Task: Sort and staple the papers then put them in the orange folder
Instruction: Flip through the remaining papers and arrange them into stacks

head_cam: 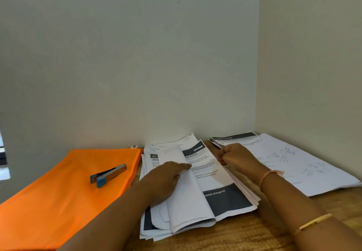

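Papers (pixel 225 201) sit stacked beneath the left hand (pixel 166 180), which presses flat with straight fingers. Left of it, the stapler (pixel 107 174) lies on the orange folder (pixel 58 201). The right hand (pixel 235 154) curls at the stack's far edge; its hold is unclear.

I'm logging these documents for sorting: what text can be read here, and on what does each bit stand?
"LIVING ROOM": dark header, far sheet.
"27." and "Wip", cut off: left page, middle pile.
"ng Station", "upied charging", both cut off: right page, middle pile.
Small print and blue handwriting on the right sheets: too blurred.
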The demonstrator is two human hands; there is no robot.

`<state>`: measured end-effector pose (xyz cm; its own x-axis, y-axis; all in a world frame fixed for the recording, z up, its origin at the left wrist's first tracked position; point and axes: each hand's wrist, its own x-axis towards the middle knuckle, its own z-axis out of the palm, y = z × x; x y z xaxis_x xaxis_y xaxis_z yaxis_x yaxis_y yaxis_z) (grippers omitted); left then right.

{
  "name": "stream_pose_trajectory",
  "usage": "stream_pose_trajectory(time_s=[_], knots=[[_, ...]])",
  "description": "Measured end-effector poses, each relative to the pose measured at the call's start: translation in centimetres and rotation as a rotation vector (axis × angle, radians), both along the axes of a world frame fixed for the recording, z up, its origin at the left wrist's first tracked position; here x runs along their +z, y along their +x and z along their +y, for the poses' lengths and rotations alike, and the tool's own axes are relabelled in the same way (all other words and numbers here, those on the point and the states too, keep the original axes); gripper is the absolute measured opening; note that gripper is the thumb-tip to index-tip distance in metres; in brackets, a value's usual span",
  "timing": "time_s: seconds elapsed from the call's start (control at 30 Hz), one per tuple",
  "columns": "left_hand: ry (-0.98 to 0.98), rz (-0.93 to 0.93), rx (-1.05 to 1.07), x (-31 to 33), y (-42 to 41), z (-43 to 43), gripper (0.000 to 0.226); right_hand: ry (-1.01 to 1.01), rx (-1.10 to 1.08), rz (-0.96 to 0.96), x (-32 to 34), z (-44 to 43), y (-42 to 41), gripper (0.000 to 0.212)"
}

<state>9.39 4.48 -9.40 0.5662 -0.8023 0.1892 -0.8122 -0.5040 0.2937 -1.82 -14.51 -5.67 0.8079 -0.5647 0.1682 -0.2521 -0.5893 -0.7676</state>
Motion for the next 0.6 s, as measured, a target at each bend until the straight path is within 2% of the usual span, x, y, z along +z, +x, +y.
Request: stream_pose_trajectory(time_s=[0.2,0.37,0.6], knots=[[0.016,-0.016,-0.006,0.01,0.04,-0.04,0.043,0.051,-0.007,-0.027,-0.05,0.01,-0.02,0.031],[0.005,-0.033,-0.012,0.08,-0.15,0.02,0.043,0.148,-0.014,-0.075,0.05,0.25,-0.13,0.023],[0.021,0.05,0.004,0.49,-0.74,-0.29,0.043,0.21,-0.007,-0.1,0.19,0.32,-0.07,0.022]])
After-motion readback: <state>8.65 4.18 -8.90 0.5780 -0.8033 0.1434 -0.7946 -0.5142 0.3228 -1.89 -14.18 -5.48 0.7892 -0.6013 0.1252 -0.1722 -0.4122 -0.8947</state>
